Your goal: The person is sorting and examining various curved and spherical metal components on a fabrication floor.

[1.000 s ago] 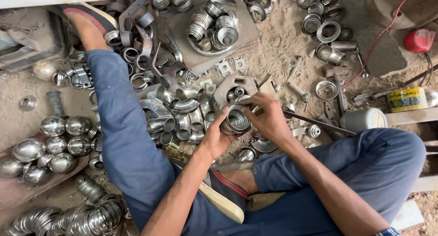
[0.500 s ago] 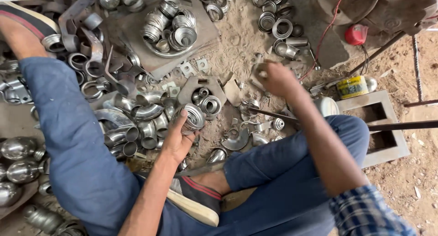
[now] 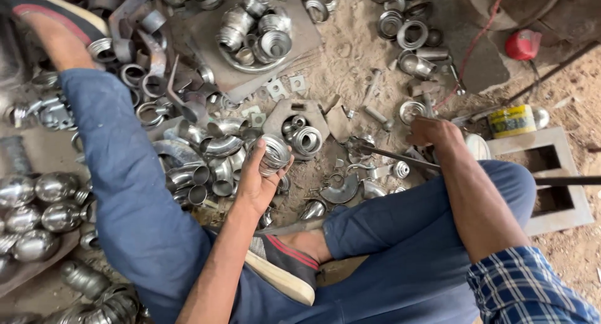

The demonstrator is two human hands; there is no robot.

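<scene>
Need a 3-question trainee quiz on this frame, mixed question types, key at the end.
1. True or false: the left hand holds a ribbed metal ring.
2. Which hand rests on the long dark rod?
3. The yellow tin lies: A) beside the rectangular metal frame, B) on the flat plate, C) in the left hand.

Key: 1 true; 2 the right hand; 3 A.

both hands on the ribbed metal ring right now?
No. Only the left hand grips the ribbed metal ring; the right hand is off to the side, at a dark metal rod.
</scene>
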